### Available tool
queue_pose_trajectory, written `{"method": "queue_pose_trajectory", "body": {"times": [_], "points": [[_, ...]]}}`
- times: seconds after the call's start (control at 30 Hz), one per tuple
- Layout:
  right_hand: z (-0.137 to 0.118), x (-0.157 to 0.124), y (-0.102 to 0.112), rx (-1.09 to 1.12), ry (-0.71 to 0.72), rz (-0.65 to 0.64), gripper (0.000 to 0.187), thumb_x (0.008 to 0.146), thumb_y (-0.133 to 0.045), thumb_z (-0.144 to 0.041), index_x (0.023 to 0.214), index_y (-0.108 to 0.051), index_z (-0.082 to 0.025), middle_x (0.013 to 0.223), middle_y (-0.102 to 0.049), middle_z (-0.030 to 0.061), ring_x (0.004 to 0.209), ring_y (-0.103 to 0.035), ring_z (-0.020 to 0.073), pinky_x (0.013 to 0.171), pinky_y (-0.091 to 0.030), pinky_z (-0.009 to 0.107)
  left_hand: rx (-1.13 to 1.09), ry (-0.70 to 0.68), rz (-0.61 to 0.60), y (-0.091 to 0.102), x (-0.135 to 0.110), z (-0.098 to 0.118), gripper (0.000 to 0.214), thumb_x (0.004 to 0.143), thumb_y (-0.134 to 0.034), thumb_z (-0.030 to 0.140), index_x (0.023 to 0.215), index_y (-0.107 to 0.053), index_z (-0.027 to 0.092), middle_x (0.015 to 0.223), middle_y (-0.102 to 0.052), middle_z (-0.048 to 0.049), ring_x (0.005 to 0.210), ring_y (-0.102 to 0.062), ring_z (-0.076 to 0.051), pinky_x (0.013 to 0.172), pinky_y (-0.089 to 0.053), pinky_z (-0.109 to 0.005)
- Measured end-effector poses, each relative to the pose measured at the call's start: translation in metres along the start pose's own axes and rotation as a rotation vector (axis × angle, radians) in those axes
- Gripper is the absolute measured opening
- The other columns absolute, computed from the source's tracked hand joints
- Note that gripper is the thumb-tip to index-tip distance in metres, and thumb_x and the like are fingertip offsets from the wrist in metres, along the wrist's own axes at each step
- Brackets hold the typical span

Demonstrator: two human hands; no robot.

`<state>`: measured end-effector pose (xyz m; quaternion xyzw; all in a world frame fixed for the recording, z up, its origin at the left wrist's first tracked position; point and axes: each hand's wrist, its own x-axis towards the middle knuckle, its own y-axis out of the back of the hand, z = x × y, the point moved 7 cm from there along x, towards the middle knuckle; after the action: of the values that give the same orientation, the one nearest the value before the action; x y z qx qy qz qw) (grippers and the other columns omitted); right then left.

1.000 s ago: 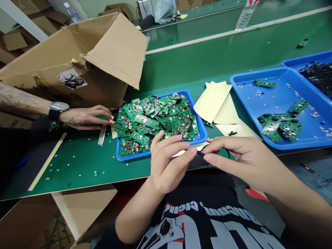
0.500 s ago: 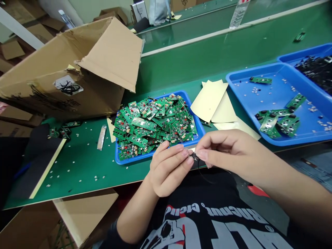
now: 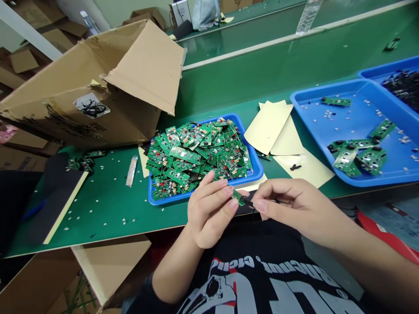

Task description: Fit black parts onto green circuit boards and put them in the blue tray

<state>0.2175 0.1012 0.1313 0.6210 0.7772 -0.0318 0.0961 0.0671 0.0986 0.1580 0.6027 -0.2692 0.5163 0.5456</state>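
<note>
Between the fingertips of my left hand (image 3: 209,211) is a small green circuit board (image 3: 237,197), mostly covered by the fingers. My right hand (image 3: 288,201) pinches a small black part (image 3: 248,202) at the board's right end; its exact kind is hard to make out. Both hands meet just in front of a blue tray (image 3: 258,168) heaped with green circuit boards (image 3: 196,152), some bearing red and black components. On pale yellow paper (image 3: 306,162) beyond my right hand lies a small forked black piece (image 3: 295,167).
To the right, a blue tray (image 3: 314,126) holds several boards and white bits; behind it another tray contains a black pile (image 3: 402,89). A large open cardboard box (image 3: 131,74) stands at the left. A clear plastic bottle (image 3: 308,17) is at the back.
The green board now shows between my hands, and my right hand has shifted slightly right and down with the black part. The forked black piece on the paper has come into view.
</note>
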Motion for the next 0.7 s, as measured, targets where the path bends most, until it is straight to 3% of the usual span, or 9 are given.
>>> {"method": "queue_pose_trajectory", "body": {"times": [0.3,0.53,0.7], "points": [[0.005,0.007,0.006,-0.038,0.0,0.028,0.017,0.078,-0.063,-0.031,0.066,-0.062,-0.018,0.058,-0.057,-0.0022,0.053,-0.049,0.0096,0.048,-0.039,0.02,-0.089,0.065,-0.081,-0.004,0.001,-0.003,0.013,0.083,-0.063,0.005,0.095,-0.063,0.012,0.1,-0.066,-0.0056,0.104,-0.064,-0.017,0.097,-0.057,-0.039],[0.011,0.006,0.002,-0.028,-0.039,0.018,0.018,0.079,-0.062,-0.032,0.068,-0.061,-0.018,0.059,-0.056,-0.0024,0.055,-0.05,0.0095,0.05,-0.041,0.02,-0.112,0.112,-0.14,-0.006,0.005,-0.005,0.02,0.084,-0.062,0.006,0.099,-0.061,0.02,0.101,-0.068,-0.0021,0.1,-0.065,-0.015,0.095,-0.059,-0.04],[0.011,0.006,0.002,-0.048,-0.024,0.033,0.015,0.08,-0.058,-0.029,0.07,-0.06,-0.019,0.06,-0.054,-0.0027,0.053,-0.048,0.0095,0.049,-0.041,0.021,-0.145,0.102,-0.195,-0.011,0.008,-0.008,0.018,0.082,-0.065,0.004,0.096,-0.061,0.016,0.099,-0.068,-0.0046,0.099,-0.066,-0.016,0.096,-0.058,-0.042]]}}
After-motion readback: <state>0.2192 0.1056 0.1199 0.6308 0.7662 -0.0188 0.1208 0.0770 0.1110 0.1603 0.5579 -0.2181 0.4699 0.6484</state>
